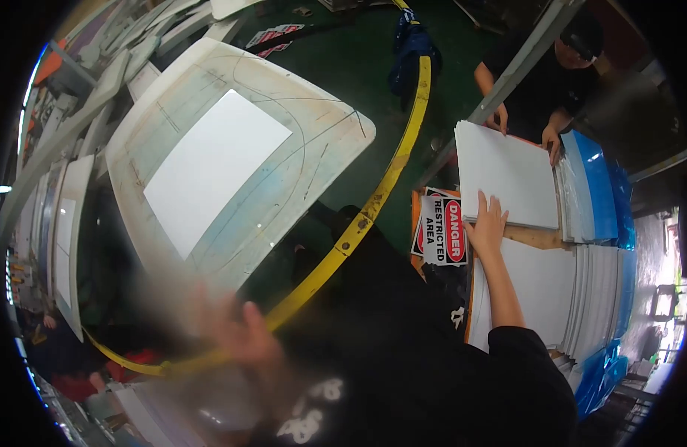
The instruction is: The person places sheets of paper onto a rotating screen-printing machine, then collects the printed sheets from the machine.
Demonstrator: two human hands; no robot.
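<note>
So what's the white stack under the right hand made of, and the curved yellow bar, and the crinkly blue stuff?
White stack: thin, matte sheets with layered edges; paper or plastic, I can't tell which.
Yellow bar: probably painted metal, as dark patches show where the paint looks worn.
Blue wrapping: likely plastic film, because it's shiny and wrinkled.

Left of the curved yellow rail (394,171), a white sheet (217,167) lies on a worn, scratched board (332,127). The left hand (243,331), blurred, is at the rail's lower stretch; contact cannot be told. Right of the rail, the right hand (489,221) rests on a white stack (511,171), with a "DANGER RESTRICTED AREA" sign (446,229) nearer the rail. Farther right of the rail, a co-worker's hand (552,143) touches the stack's edge.
</note>
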